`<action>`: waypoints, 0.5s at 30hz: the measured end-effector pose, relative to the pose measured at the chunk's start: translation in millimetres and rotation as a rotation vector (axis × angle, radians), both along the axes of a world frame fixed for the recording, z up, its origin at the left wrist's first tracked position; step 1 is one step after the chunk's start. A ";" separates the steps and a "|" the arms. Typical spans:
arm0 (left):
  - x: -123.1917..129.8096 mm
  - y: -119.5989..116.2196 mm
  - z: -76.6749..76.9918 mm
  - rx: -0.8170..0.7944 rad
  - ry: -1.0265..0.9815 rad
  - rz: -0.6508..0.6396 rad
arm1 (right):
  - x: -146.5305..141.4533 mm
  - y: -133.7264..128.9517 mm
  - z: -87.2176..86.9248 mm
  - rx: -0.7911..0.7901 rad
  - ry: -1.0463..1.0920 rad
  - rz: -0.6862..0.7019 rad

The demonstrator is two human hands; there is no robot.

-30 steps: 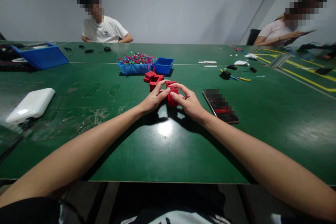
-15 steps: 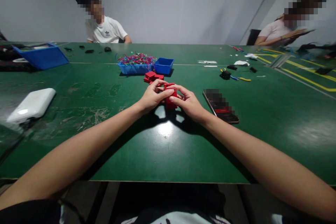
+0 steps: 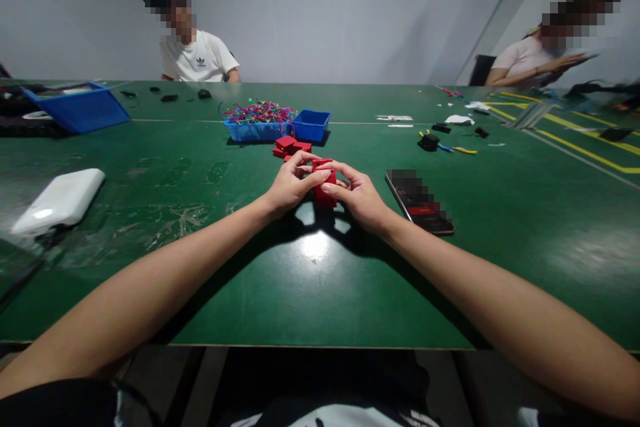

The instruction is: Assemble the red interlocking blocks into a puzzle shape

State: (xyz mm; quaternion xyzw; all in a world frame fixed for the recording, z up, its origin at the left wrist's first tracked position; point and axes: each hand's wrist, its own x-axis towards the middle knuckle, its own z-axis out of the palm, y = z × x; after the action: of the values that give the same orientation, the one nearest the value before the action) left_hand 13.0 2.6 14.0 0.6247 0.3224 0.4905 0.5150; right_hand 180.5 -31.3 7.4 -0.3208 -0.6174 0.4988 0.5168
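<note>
Between both hands, over the green table, is a small red plastic box-like part. My left hand grips it from the left, thumb across its near face. From the right, my right hand closes on the same part with its thumb and fingers. The fingers cover much of the part, so its exact kind cannot be made out. Just beyond my left hand lie several similar red blocks in a loose pile.
Behind the pile stand a blue bin of tangled wires and a smaller blue bin. A phone lies on the right, a white device on the left. Pliers lie farther back. Two people sit across the table.
Both hands keep nearly the same grip on the red part. The whole view has shifted very slightly, and the person at the far left has leaned a little to the left.
</note>
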 end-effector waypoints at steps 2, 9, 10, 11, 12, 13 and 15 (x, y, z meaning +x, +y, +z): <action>0.0 -0.1 0.8 -0.002 0.006 0.003 | 0.0 -0.3 0.6 0.008 -0.011 -0.004; 1.7 -1.7 2.3 -0.021 0.004 0.021 | -0.8 0.4 0.2 -0.005 0.004 -0.006; 2.1 -2.1 2.6 -0.028 0.001 0.024 | -1.0 0.7 0.0 -0.022 0.017 0.000; 2.4 -2.5 2.9 -0.033 -0.003 0.026 | -1.2 1.0 0.0 -0.037 0.028 0.005; 2.7 -2.8 3.2 -0.035 -0.006 0.027 | -1.3 1.1 0.1 -0.046 0.037 0.009; 2.9 -3.0 3.6 -0.034 -0.006 0.028 | -1.4 1.1 0.3 -0.048 0.042 0.011; 3.1 -3.5 4.4 -0.028 -0.005 0.032 | -1.3 0.8 1.0 -0.041 0.041 0.011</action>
State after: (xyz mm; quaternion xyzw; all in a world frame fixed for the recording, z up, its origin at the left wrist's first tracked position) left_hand 16.0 -0.8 18.4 0.6110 0.3381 0.4957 0.5164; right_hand 179.2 -30.6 8.3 -0.3176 -0.5981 0.5207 0.5199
